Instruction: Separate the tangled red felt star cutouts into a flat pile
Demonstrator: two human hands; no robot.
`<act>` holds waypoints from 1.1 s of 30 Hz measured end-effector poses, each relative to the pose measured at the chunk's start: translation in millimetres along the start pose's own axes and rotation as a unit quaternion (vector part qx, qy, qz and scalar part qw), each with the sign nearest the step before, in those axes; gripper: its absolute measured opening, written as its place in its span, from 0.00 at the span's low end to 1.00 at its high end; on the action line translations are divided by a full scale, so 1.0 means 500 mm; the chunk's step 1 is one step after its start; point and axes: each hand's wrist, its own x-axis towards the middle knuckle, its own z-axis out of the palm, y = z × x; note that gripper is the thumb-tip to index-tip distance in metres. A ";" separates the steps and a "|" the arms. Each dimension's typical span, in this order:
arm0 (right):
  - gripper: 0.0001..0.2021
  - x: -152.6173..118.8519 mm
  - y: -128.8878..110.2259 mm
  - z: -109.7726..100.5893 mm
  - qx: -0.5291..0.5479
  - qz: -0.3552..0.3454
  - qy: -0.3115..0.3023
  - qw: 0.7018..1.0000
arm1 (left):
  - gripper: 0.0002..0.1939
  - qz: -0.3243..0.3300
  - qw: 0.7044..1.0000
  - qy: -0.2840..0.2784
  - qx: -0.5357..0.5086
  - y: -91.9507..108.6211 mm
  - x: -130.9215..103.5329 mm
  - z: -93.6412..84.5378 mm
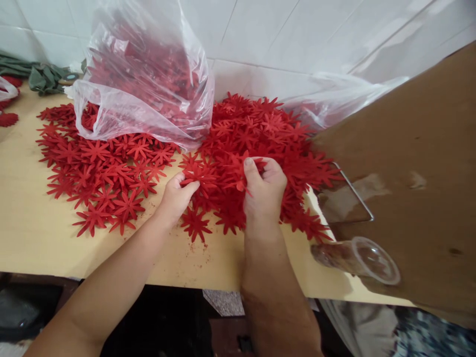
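Red flower-shaped pieces lie in two heaps on the pale table, a left heap (96,168) and a right heap (253,124). My left hand (179,196) pinches a red flower piece (202,180) between thumb and finger, at the near left edge of the right heap. Over the front of that same heap, my right hand (265,183) is closed on another red flower piece (240,171), whose petals show beside the thumb. A single red piece (195,224) lies on the wood just below and between the hands.
A clear plastic bag (148,84) of red pieces stands behind the left heap. Another clear bag (334,99) lies by the tiled wall. At right are a brown board (416,173), a metal wire frame (357,191) and a tipped plastic cup (357,258). Green cloth (46,78) sits back left.
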 end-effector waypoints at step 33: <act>0.13 -0.013 0.005 0.017 0.048 0.062 0.001 0.997 | 0.12 0.085 0.990 -0.051 0.099 -0.026 -0.003 0.005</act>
